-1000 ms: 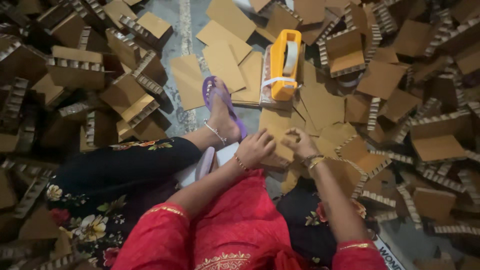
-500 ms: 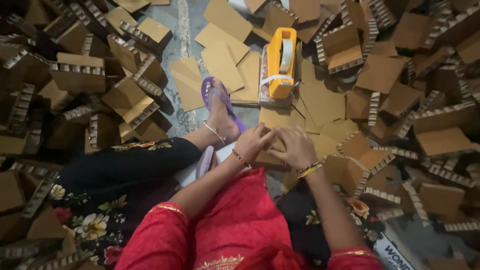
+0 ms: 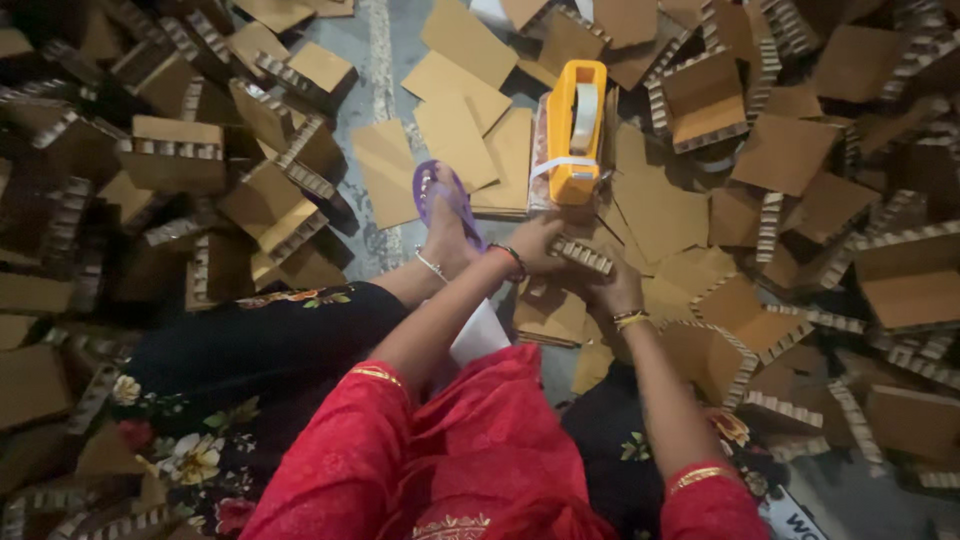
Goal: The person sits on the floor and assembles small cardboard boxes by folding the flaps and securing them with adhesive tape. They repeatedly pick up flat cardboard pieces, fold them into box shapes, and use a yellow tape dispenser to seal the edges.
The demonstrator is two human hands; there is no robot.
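Seated on the floor amid heaps of cardboard, I hold a folded cardboard piece (image 3: 578, 254) with a notched edge just below the yellow tape dispenser (image 3: 575, 130). My left hand (image 3: 540, 243) closes on the piece's left end, fingers wrapped over it, at the dispenser's lower left corner. My right hand (image 3: 615, 292) grips the same piece from beneath, directly below the dispenser, fingers curled onto the cardboard's underside. Both hands are clamped on the piece, which sits between them, close to the dispenser's base without clearly touching it.

The dispenser stands upright on a flat stack of sheets (image 3: 505, 160), a roll of clear tape set in its top. Left of it, my foot in a purple sandal (image 3: 445, 200) rests on the grey floor (image 3: 385, 60), an anklet at the ankle. Further flat sheets fan out above and left of the dispenser. Right of the dispenser lie many folded cardboard trays (image 3: 705, 100) with toothed rims, open sides facing various ways; a darker heap of the same trays (image 3: 175, 150) spreads well to its left, beyond the sandal. Below the dispenser, under my hands, another cardboard piece (image 3: 550, 315) lies flat. Red sleeves with gold trim cover my upper arms; bangles ring both wrists.
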